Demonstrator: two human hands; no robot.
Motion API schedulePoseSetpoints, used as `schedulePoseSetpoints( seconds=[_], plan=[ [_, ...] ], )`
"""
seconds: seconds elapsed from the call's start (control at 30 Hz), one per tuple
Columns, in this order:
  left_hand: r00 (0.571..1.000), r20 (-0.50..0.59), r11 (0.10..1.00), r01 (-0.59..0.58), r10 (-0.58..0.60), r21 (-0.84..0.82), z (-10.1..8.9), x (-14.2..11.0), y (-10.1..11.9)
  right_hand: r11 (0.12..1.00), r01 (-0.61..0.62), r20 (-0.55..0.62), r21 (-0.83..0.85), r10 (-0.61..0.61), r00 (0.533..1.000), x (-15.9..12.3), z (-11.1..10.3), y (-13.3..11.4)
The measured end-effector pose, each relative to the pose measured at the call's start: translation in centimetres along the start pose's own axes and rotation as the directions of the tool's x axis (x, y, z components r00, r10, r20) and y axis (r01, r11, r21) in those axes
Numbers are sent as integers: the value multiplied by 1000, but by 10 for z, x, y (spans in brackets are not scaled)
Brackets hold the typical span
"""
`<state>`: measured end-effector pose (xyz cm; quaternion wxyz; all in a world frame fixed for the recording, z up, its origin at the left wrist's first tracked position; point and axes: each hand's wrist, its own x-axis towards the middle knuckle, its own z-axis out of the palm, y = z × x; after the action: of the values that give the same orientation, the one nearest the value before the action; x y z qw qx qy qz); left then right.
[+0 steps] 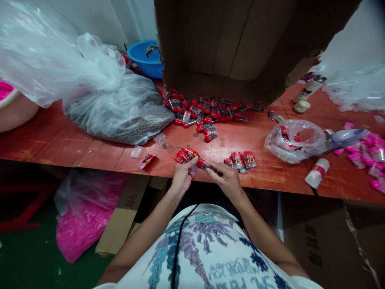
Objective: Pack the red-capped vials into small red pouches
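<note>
My left hand (182, 175) is closed on several red printed sleeves (182, 155), with the thumb on top. Close beside it, my right hand (227, 179) grips a small red-capped bottle (203, 164) with dark contents, tilted so its red end meets the sleeves; whether it sits inside one I cannot tell. A little pile of red printed packets (240, 159) lies right of my hands. One more red packet (147, 161) rests to the left. Farther back, a heap of red-capped clear bottles (207, 110) spreads out from the mouth of a cardboard box (228, 48).
A plastic bag of dark beads (120, 116) stands at left, before a blue basin (146, 60). On the right are a clear bag with red packets (296, 140), a tape-like roll (317, 173) and pink-capped bottles (368, 154). A pink-filled bag (87, 216) sits below the table.
</note>
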<state>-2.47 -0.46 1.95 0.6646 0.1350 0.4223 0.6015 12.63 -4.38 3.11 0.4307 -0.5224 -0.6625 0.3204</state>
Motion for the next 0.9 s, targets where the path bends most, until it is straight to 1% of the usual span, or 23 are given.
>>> schedulePoseSetpoints(
  seconds=[0.23, 0.37, 0.47, 0.53, 0.6, 0.7, 0.77, 0.8, 0.83, 0.9],
  plan=[
    [1000, 1, 1000, -6, 6, 1, 1, -1, 0, 992, 70, 69, -100, -64, 996, 0, -5, 2],
    [1000, 7, 1000, -5, 5, 16, -2, -1, -3, 992, 56, 92, -110, -46, 995, -1, -7, 1],
    [1000, 8, 1000, -24, 24, 16, -3, -1, -4, 998, 23, 76, -60, -19, 997, -1, -6, 1],
    [999, 19, 999, -29, 28, 27, -2, -2, -4, 999, -34, 36, 34, 33, 999, -1, -3, 1],
    [999, 25, 998, -30, 29, 47, -1, -3, -3, 980, -127, -1, 154, 129, 992, -1, 1, 2],
    [998, 31, 995, -51, 49, 81, 0, -6, 0, 892, -306, 19, 332, 318, 948, -2, 8, 6],
    [997, 46, 991, -67, 62, 114, 1, -8, 1, 819, -391, 66, 421, 402, 913, -3, 13, 9],
    [996, 57, 988, -71, 64, 135, 2, -9, 2, 798, -404, 74, 447, 418, 906, -4, 15, 10],
    [996, 69, 986, -73, 63, 152, 2, -10, 3, 795, -397, 62, 459, 417, 907, -5, 17, 11],
    [995, 86, 983, -65, 51, 169, 4, -12, 4, 827, -344, -4, 445, 386, 923, -7, 20, 12]
  ],
)
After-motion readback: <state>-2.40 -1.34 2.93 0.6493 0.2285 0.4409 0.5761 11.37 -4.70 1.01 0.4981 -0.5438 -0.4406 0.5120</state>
